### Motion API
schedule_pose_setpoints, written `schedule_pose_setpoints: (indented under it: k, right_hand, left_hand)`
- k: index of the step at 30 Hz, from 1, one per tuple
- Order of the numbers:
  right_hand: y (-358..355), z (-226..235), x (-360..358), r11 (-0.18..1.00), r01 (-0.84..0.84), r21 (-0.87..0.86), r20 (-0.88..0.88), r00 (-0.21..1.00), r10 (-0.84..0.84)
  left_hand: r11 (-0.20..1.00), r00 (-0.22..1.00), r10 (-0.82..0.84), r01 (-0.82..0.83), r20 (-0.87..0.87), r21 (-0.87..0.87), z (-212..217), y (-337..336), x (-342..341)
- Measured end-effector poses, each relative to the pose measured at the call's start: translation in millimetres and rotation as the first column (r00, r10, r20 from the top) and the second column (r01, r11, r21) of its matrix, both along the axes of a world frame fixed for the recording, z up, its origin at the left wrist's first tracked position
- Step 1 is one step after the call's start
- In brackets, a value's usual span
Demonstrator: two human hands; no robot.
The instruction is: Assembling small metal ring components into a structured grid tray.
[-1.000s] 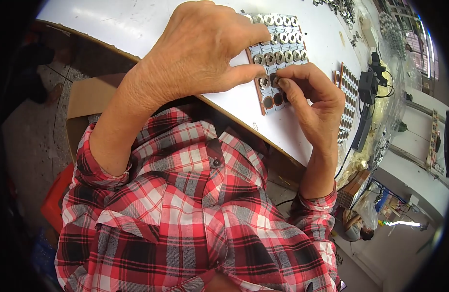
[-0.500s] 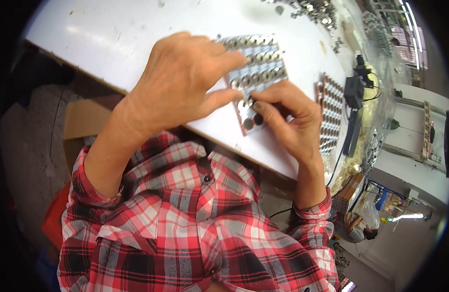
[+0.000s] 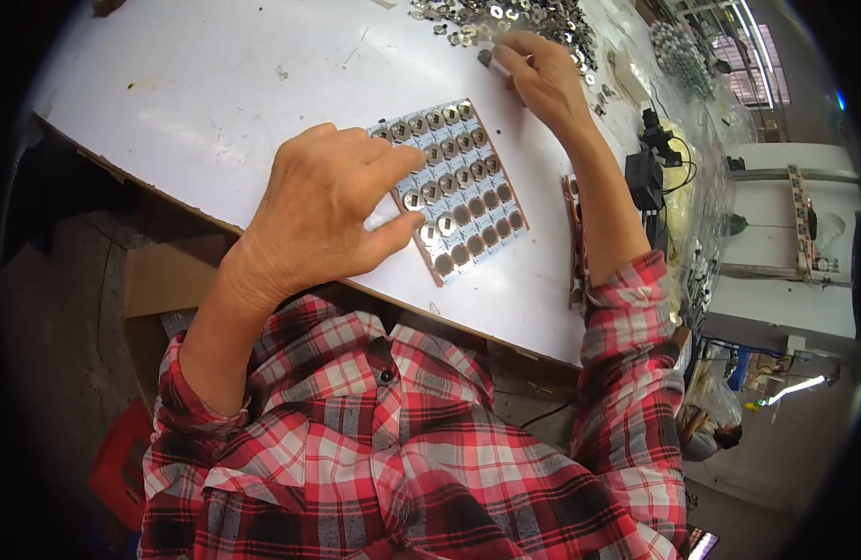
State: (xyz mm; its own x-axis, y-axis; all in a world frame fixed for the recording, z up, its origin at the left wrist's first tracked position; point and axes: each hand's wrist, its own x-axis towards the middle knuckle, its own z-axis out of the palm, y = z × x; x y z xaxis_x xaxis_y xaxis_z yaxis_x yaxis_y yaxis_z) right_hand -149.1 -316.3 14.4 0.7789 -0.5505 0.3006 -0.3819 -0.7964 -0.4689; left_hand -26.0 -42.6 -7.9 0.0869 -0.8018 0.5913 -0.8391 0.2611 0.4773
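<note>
A pale blue circuit-board panel [image 3: 456, 191] with brown edges lies on the white table. Silver metal clips sit over many of its round spots, while several spots towards the near right show plain dark discs. My left hand [image 3: 323, 205] is at the panel's left edge, thumb and forefinger spread apart over its outer spots; the other fingers are curled under. Beyond the panel, my right hand [image 3: 547, 84] is at the near side of a heap of small metal pieces [image 3: 543, 21]. Its fingers are bent and apart, next to a loose dark piece [image 3: 486, 58]. I see nothing held in it.
Right of the panel, more panels [image 3: 576, 243] are stacked, partly behind my right forearm. A black power adapter [image 3: 643, 182] with cables and clear plastic bags [image 3: 729, 121] line the right side. Below the table's left edge stand a cardboard box [image 3: 169, 280] and a red stool [image 3: 122, 467].
My right hand has left the panel and moved away to the heap of metal pieces. My left hand stays at the panel's left edge. The whole view has shifted somewhat.
</note>
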Motion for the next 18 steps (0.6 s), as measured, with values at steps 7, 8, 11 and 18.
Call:
schedule_pose_setpoints:
  k: [7,8,11,18]
  right_hand:
    - [16.6,16.6,-17.3,0.867,0.062,0.494,0.034,0.995,-0.091]
    - [20.2,20.8,-27.2,0.807,0.053,0.589,0.052,0.993,-0.103]
    - [29.5,28.9,-57.8,0.792,0.064,0.608,-0.041,0.998,-0.049]
    - [73.8,25.7,-80.4,0.963,0.139,0.23,0.116,0.979,-0.168]
  left_hand:
    - [1.0,1.0,-0.009,0.009,-0.006,0.016,-0.4,2.0,1.1]
    - [0.999,1.0,-0.013,0.013,0.0,0.047,0.7,3.5,1.6]
    - [0.999,1.0,-0.013,0.012,0.012,0.047,1.0,4.0,1.9]
    - [0.999,1.0,-0.025,0.024,0.009,0.022,1.0,1.8,2.4]
